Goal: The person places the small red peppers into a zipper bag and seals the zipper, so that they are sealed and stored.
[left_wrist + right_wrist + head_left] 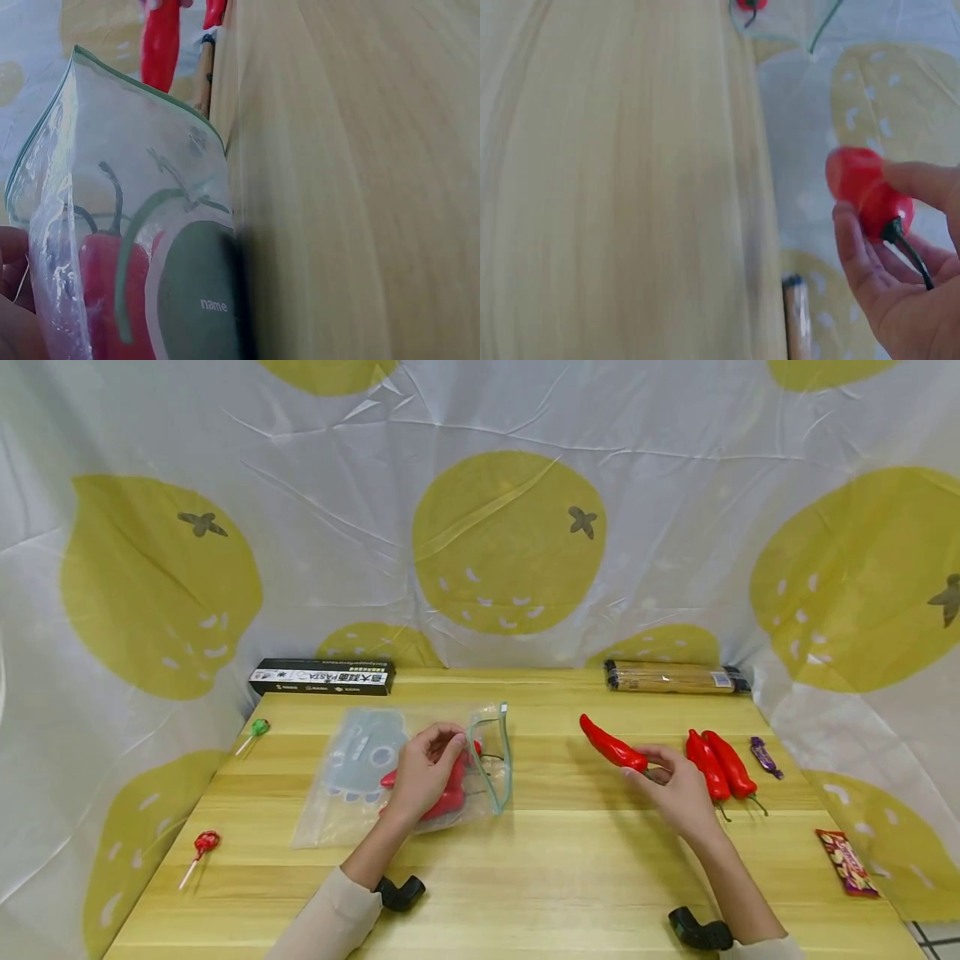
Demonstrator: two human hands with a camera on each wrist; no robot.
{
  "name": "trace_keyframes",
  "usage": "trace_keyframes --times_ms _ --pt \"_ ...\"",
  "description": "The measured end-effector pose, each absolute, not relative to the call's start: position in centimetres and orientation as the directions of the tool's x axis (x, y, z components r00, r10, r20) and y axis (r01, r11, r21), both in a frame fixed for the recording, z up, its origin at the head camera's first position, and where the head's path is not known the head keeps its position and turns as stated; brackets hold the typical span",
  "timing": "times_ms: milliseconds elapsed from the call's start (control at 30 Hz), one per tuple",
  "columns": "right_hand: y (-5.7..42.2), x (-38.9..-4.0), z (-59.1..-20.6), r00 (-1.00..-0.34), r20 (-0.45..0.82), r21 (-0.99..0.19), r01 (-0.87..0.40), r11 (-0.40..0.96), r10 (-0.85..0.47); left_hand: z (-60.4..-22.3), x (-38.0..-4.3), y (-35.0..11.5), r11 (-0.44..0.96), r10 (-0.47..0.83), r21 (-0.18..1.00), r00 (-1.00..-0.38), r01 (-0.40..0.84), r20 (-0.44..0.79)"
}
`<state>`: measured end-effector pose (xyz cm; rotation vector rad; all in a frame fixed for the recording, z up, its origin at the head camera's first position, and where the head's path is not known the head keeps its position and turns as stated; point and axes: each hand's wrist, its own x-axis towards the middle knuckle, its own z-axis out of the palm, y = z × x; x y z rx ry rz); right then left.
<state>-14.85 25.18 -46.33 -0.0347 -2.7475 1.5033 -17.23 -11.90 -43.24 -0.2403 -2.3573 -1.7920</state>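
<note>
The left hand (431, 768) pinches the top side of a clear, soft plastic zip bag (360, 760) with a green edge (507, 760), its thumb and fingers close together on the plastic. Shiny red peppers (444, 806) with thin stems lie inside the bag, by that hand, but the plastic is too cloudy to count them well. The mouth of the bag gapes toward the right hand. The right hand (671, 785) has its thumb and fingers curled round the stem end of one long, shiny red pepper (609, 747). It holds this pepper up off the pale wooden surface (570, 877), tip pointing away and toward the bag side. Two more long red peppers (707, 766) lie just right of the right hand, with a small purple wrapped sweet (765, 757) past them. To do this step well, I think the left hand should lift the top of the bag a bit so the mouth makes a big, round hole. The pepper's tip should face that hole, low and straight, so it does not catch on the green edge. A light grip is best, because a hard squeeze could dent the pepper or snap its stem.
</note>
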Motion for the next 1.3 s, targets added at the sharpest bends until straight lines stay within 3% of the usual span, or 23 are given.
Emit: trace_keyframes --times_ms 133,267,500,833,1067,1300 --pt "22.5 -15.5 -45.9 -0.993 -0.094 -0.943 0.065 0.328 -0.074 -43.2 -17.2 -11.9 0.276 0.021 0.93 -0.969 0.243 0.246" --pt "19.9 -16.4 -45.9 -0.982 -0.109 -0.968 0.07 0.24 -0.155 -43.2 -17.1 -11.9 0.278 0.018 0.929 -0.969 0.243 0.247" --pt "15.3 -17.9 -45.9 -0.977 -0.045 -0.983 0.005 0.184 -0.21 -43.0 -17.2 -11.9 0.273 0.035 0.928 -0.967 0.253 0.253" --pt "13.1 -18.6 -45.8 -0.978 -0.067 -0.958 0.009 0.285 -0.196 -42.6 -17.1 -12.2 0.262 -0.005 0.916 -0.949 0.302 0.314" --pt "11.2 -20.0 -46.7 -0.966 -0.06 -0.987 0.021 0.158 -0.25 -45.6 -18.4 -12.3 0.295 0.001 0.915 -0.957 0.276 0.289" --pt "9.5 -20.9 -47.9 -0.991 -0.075 -0.996 0.068 0.065 -0.108 -46.2 -18.7 -12.2 0.312 0.061 0.897 -0.948 0.314 0.311"
